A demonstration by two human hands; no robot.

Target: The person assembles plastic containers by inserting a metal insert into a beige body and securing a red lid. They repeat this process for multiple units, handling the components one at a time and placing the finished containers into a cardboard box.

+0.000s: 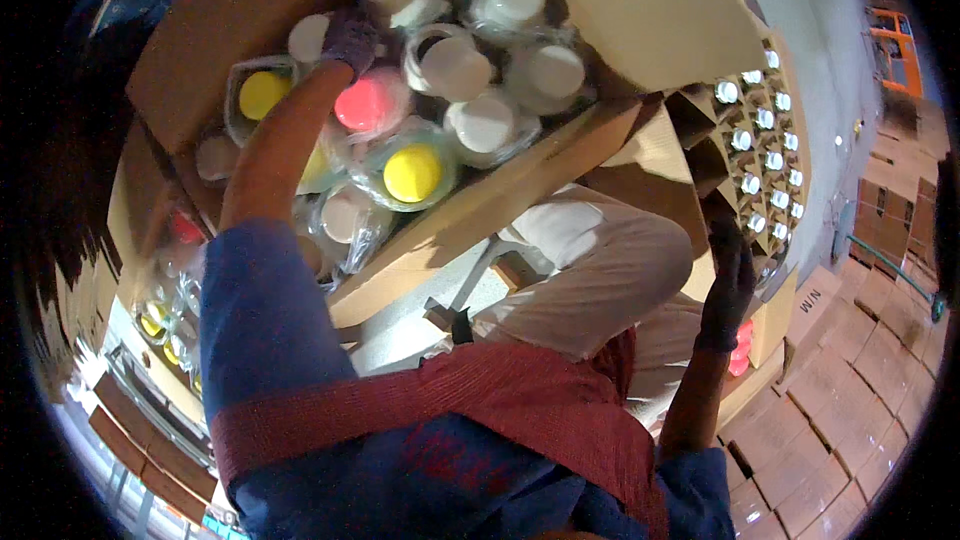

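Note:
A large open cardboard box (520, 175) holds several jugs in clear plastic wrap, with white, yellow and pink caps. My left hand (350, 40), in a dark purplish glove, reaches among them between a white cap (309, 38) and the pink cap (365, 103). Its fingers are blurred and partly hidden, so a grip cannot be made out. My right hand (728, 285), in a dark glove, is at the near edge of a divided carton (710, 165). Its fingers stretch toward the dividers, with nothing visible in them. White-capped bottles (765, 120) fill that carton's cells.
A raised flap (640, 5) stands between the two boxes. More wrapped jugs with yellow caps (155, 320) lie at the left. Red caps (741, 348) show below my right hand. Stacked flat cartons (835, 390) cover the lower right, and an orange frame (895, 50) stands far right.

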